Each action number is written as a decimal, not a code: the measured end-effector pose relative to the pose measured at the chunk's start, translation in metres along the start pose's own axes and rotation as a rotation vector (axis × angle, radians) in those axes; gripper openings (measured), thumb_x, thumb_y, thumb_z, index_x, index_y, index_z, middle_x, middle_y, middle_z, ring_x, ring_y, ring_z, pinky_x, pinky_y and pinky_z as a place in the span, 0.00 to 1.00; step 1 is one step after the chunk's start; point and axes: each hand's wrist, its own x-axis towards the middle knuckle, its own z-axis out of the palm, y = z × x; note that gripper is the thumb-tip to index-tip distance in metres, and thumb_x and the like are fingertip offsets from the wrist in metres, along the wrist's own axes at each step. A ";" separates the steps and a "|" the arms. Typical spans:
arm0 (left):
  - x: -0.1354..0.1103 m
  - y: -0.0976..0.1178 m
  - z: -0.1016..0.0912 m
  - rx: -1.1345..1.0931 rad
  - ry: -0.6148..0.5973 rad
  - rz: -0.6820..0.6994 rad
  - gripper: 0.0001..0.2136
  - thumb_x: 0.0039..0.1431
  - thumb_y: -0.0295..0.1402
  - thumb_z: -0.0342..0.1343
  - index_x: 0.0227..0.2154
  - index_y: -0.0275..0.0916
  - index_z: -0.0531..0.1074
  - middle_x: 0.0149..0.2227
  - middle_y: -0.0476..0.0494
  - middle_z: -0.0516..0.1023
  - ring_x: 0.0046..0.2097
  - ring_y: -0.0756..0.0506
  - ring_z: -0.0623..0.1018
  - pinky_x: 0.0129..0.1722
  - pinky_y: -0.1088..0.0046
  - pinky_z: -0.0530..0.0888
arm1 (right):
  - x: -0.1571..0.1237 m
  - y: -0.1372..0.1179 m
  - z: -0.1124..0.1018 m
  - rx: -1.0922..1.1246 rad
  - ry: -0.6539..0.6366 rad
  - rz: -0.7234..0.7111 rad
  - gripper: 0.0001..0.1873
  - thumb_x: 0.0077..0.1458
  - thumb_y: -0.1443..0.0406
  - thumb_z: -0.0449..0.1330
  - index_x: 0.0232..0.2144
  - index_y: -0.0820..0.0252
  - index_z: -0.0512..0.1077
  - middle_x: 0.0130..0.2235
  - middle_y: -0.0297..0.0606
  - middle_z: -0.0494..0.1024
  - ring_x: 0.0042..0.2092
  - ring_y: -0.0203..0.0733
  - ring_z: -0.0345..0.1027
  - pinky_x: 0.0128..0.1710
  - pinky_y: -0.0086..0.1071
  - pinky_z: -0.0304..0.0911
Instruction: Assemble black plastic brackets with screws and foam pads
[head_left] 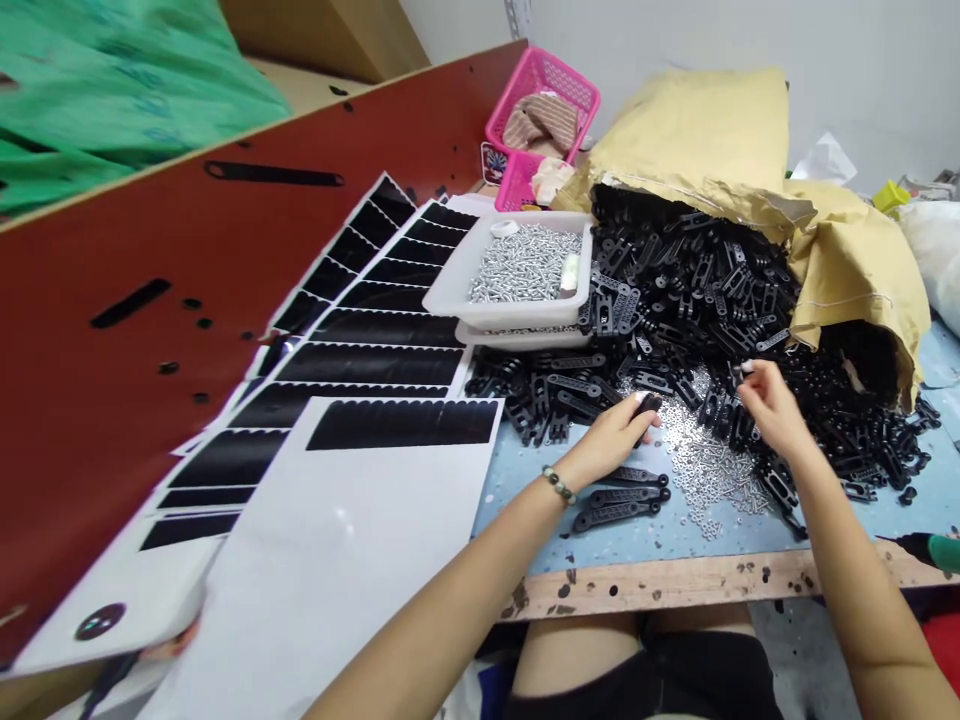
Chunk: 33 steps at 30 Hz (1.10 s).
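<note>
My left hand (615, 435) grips a small black plastic bracket (646, 405) between thumb and fingertips. My right hand (772, 410) pinches at the edge of a large heap of black plastic brackets (690, 290), and anything between its fingertips is too small to tell. Loose silver screws (709, 470) lie scattered on the blue-grey table (525, 520) between my hands. Several long black brackets (619, 500) lie side by side just below my left hand. A white tray of silver screws (525, 265) stands beyond the hands.
A torn yellow paper sack (690, 130) spills the heap. White sheets with black strips (375, 360) overlap on the left, against a tilted red-brown board (150, 250). A pink basket (544, 100) stands at the back. The table's wooden front edge (675, 585) runs past my lap.
</note>
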 end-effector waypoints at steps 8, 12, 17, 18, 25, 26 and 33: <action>-0.021 0.015 -0.001 0.262 0.004 0.194 0.07 0.64 0.34 0.41 0.34 0.40 0.61 0.34 0.46 0.71 0.37 0.44 0.72 0.39 0.67 0.69 | -0.024 -0.042 0.076 0.583 -0.294 0.182 0.14 0.53 0.58 0.58 0.42 0.54 0.68 0.28 0.28 0.69 0.29 0.36 0.68 0.32 0.33 0.66; -0.027 0.014 -0.009 0.300 0.021 0.196 0.06 0.63 0.33 0.41 0.37 0.40 0.62 0.37 0.44 0.71 0.39 0.43 0.73 0.41 0.65 0.70 | -0.023 -0.047 0.078 0.743 -0.192 0.208 0.15 0.48 0.55 0.64 0.35 0.54 0.67 0.29 0.29 0.70 0.28 0.35 0.68 0.31 0.32 0.67; -0.029 0.018 -0.011 0.383 0.038 0.253 0.11 0.63 0.41 0.47 0.41 0.39 0.63 0.39 0.43 0.73 0.40 0.42 0.74 0.40 0.65 0.70 | -0.025 -0.063 0.084 0.664 0.019 0.078 0.13 0.49 0.57 0.64 0.31 0.55 0.66 0.29 0.30 0.70 0.31 0.35 0.64 0.32 0.30 0.63; -0.030 0.019 -0.010 0.413 0.055 0.247 0.11 0.64 0.41 0.46 0.39 0.39 0.64 0.38 0.43 0.73 0.39 0.43 0.74 0.39 0.66 0.70 | -0.026 -0.065 0.085 0.640 0.040 0.067 0.13 0.49 0.56 0.64 0.31 0.55 0.66 0.28 0.30 0.69 0.30 0.35 0.63 0.31 0.30 0.63; -0.036 0.020 -0.020 0.532 0.099 0.207 0.11 0.64 0.40 0.45 0.32 0.39 0.67 0.31 0.46 0.75 0.34 0.45 0.75 0.33 0.72 0.66 | -0.033 -0.050 0.085 0.373 -0.046 0.040 0.10 0.59 0.56 0.54 0.37 0.55 0.67 0.32 0.34 0.73 0.33 0.38 0.67 0.35 0.33 0.66; -0.036 0.017 -0.023 0.510 0.121 0.176 0.12 0.64 0.40 0.45 0.30 0.39 0.67 0.30 0.46 0.74 0.33 0.45 0.74 0.32 0.72 0.65 | -0.033 -0.045 0.087 0.268 -0.071 0.008 0.10 0.61 0.58 0.51 0.39 0.56 0.68 0.34 0.36 0.74 0.35 0.39 0.68 0.37 0.35 0.66; -0.040 -0.006 -0.038 0.422 0.064 0.093 0.12 0.63 0.41 0.46 0.34 0.40 0.70 0.31 0.46 0.77 0.35 0.44 0.76 0.33 0.72 0.65 | -0.039 -0.033 0.109 -0.400 -0.287 -0.262 0.05 0.58 0.65 0.56 0.33 0.56 0.73 0.36 0.42 0.73 0.41 0.47 0.65 0.44 0.41 0.63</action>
